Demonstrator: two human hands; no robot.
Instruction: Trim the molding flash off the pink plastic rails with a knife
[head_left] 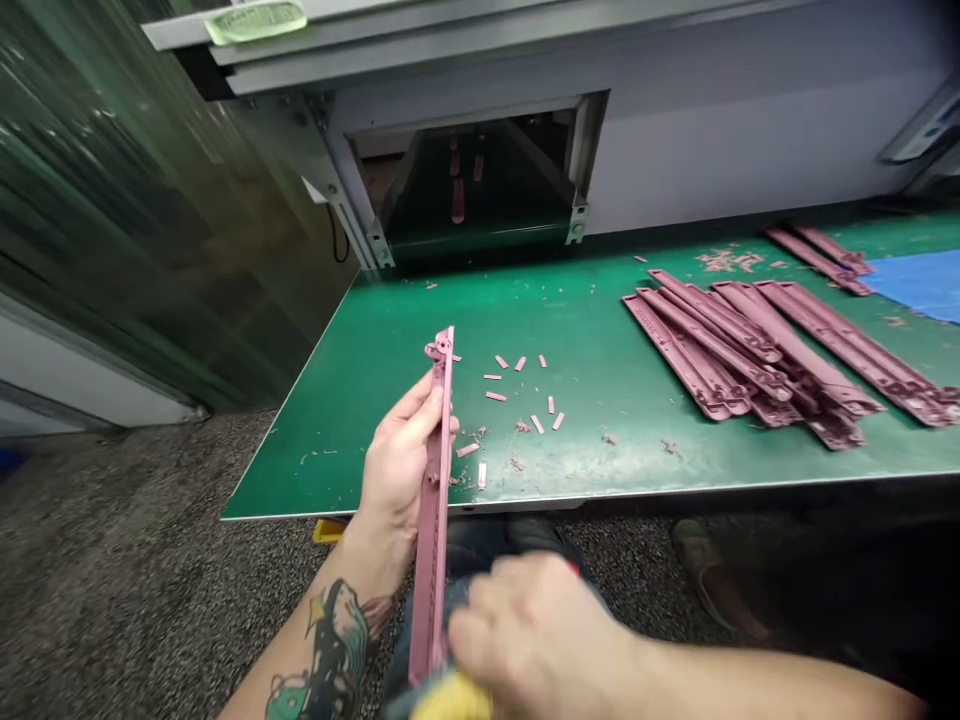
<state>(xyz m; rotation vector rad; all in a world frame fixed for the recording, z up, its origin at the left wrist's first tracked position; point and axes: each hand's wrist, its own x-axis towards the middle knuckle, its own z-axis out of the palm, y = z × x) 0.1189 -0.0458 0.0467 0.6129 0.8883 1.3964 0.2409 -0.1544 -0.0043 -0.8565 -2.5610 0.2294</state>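
Pink strip (pixel 431 520) projects past the near edge of the surface (pixel 337 400), grasped by the left hand (pixel 401 450); right hand (pixel 532 620) clenches a blurred yellow object (pixel 454 697). Pressure on the strip's lower end could twist it loose.

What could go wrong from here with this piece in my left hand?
The long pink plastic part extends past the front edge of the green table, so it might drop if the left hand loosens. The right hand, blurred near the part's lower end, might slip. Pink offcuts near that edge might get brushed onto the floor.
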